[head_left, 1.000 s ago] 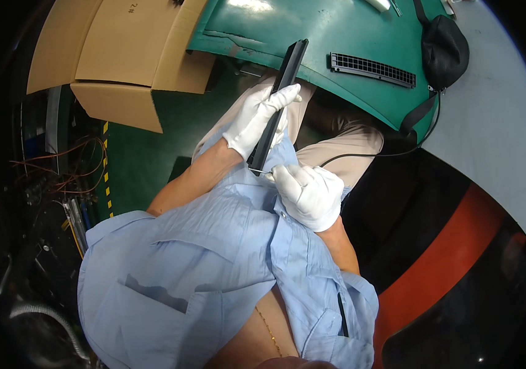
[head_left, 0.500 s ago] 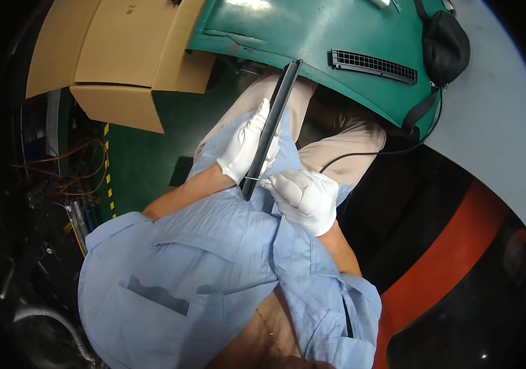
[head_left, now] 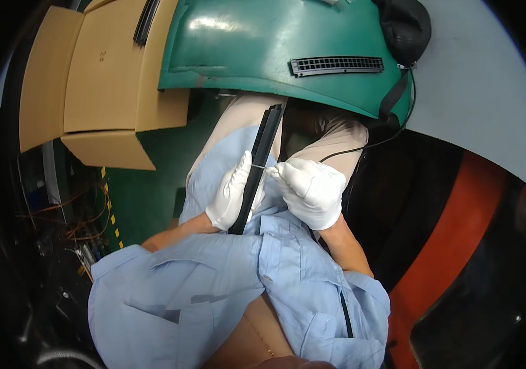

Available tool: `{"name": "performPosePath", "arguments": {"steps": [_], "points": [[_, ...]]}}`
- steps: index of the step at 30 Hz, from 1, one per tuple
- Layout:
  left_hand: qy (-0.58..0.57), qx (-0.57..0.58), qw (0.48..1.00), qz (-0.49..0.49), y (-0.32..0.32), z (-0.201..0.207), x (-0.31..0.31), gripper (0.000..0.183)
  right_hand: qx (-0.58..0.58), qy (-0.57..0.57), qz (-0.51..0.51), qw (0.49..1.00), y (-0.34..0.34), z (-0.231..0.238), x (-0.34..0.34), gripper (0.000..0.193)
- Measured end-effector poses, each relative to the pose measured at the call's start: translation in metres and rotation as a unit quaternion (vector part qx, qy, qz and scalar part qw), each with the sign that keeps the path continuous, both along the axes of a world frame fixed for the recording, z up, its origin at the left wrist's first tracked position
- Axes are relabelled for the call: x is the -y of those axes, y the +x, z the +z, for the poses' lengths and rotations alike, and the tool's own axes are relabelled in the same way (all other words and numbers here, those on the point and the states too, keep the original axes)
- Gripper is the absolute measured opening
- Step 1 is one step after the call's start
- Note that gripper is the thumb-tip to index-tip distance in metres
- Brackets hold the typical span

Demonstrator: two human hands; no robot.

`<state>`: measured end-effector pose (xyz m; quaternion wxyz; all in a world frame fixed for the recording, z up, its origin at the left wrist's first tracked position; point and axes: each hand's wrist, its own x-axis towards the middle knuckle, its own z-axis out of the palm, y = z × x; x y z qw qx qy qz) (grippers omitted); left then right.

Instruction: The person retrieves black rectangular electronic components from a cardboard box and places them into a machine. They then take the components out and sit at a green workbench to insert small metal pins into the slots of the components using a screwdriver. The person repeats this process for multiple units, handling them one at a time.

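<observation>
A long, narrow black plastic strip (head_left: 266,135) slants across my lap, its far end toward the table. My left hand (head_left: 229,195), in a white glove, is closed around it from the left; the thumb lies along the near half and the other fingers pass underneath. My right hand (head_left: 312,189), gloved too, pinches a thin metal pin-like tool (head_left: 258,166). That tool crosses the strip around its middle, close to the left thumb tip. The part of the tool inside the right fist is hidden.
Ahead is a table with a green mat (head_left: 238,52), bearing a black slotted grille (head_left: 337,65). An open cardboard box (head_left: 106,80) at the left holds black strips (head_left: 147,21). A black pouch (head_left: 403,27) with a cable lies far right. Copper-coloured wires (head_left: 81,215) hang at left.
The black strip has slid toward my body. The thin tool, earlier near the strip's near end, now crosses about its middle. The view has shifted, bringing more of the box into sight.
</observation>
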<state>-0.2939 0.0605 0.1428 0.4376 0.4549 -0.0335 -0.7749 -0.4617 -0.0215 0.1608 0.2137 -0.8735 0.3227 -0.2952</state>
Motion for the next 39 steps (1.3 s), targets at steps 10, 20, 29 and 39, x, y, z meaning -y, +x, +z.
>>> {"name": "performPosePath", "arguments": {"steps": [10,20,29,39], "points": [[-0.017,-0.001,1.000,-0.006,-0.002,-0.002,-0.001,0.056,-0.039,-0.021,-0.051,0.998,0.001,0.011,0.037,0.015],[-0.008,0.001,1.000,-0.018,-0.002,-0.003,0.003,0.057,-0.009,-0.022,-0.081,0.996,0.002,0.007,0.061,0.012],[-0.034,-0.052,0.998,-0.022,0.002,-0.004,0.009,0.057,0.154,0.352,-0.195,0.902,0.006,-0.001,0.061,0.020],[-0.023,-0.263,0.964,-0.010,0.002,-0.025,0.013,0.054,0.206,0.639,-0.182,0.718,0.023,-0.037,0.068,0.027]]}}
